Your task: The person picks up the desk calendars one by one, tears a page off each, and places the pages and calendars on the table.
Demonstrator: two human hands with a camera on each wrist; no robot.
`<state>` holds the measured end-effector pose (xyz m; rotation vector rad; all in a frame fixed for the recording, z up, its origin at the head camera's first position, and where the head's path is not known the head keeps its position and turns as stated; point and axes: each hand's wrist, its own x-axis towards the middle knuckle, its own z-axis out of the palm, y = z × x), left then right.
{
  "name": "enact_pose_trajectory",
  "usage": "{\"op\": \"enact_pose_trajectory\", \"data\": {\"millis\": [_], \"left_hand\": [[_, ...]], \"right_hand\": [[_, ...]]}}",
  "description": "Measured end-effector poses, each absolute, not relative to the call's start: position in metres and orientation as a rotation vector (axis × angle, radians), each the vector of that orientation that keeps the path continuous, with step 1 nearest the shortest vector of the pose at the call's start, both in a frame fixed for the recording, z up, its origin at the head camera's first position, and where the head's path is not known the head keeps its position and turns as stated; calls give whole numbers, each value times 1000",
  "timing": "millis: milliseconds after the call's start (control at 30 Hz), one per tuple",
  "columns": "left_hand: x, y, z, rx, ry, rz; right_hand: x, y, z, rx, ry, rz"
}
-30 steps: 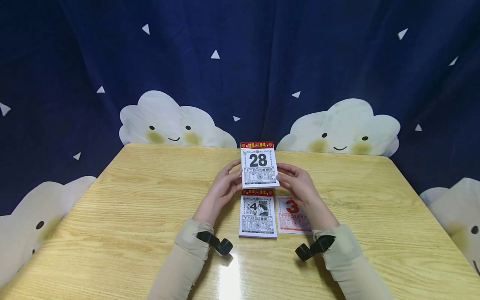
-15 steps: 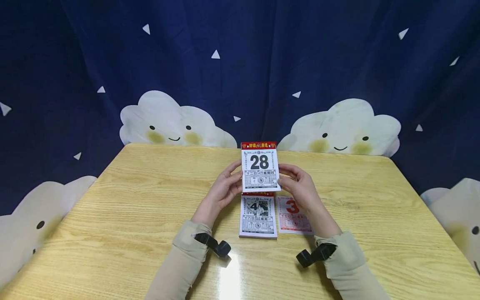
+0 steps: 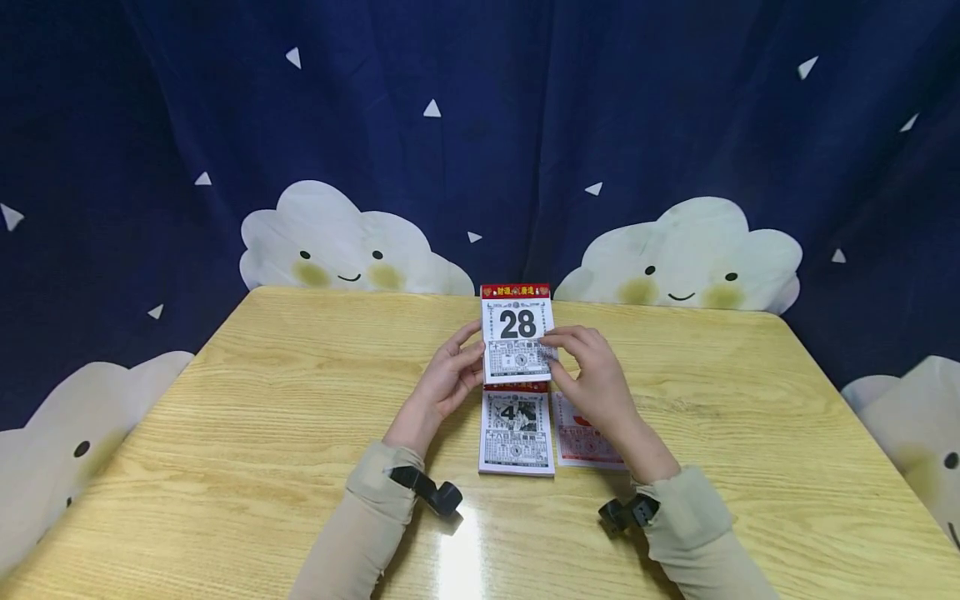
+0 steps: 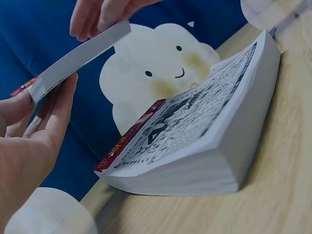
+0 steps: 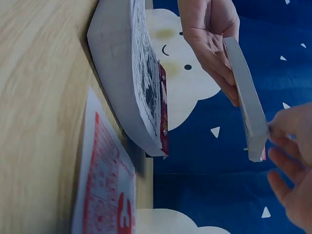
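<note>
1. Nearest are the pale sleeves (image 3: 360, 529) of a person, reaching forward over the wooden table (image 3: 300, 400). A streak of light shines on the wood between them.
2. At the cuffs sit two black wrist cameras, one on the left arm (image 3: 438, 496) and one on the right (image 3: 627, 514).
3. The thick pad (image 3: 516, 431) lies flat on the table, a black 4 and a picture on its top page, a red band at its far end.
4. Just beside it, to the right, lies the red sheet (image 3: 590, 447), printed with a red 3; the right forearm and hand partly cover it in the head view.
5. The right hand (image 3: 598, 377) has bent fingers, their tips touching the small pad near its lower right corner. Whether they pinch a page, I cannot tell.
6. The left hand (image 3: 450, 375) grips the small pad by its left edge, thumb above and fingers beneath.
7. The small pad (image 3: 517, 325) is held in the air, apart from the thick pad and beyond it, its black 28 facing up under a red band.
8. Farthest hangs the dark blue curtain (image 3: 495, 125), with white triangles and smiling clouds (image 3: 341, 237).
</note>
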<state>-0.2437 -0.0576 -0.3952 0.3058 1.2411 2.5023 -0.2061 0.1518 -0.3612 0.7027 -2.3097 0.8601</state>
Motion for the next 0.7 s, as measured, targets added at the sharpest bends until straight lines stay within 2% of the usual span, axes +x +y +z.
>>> {"op": "enact_pose_trajectory", "data": {"millis": [267,700], "left_hand": [[-243,-56,-394,288,1266,2489],[-241,-56,-393,293,1271,2470]], "right_hand": [[-205,148,-357,986,-2310,662],[-204,145,-355,1036,-2397,568]]}}
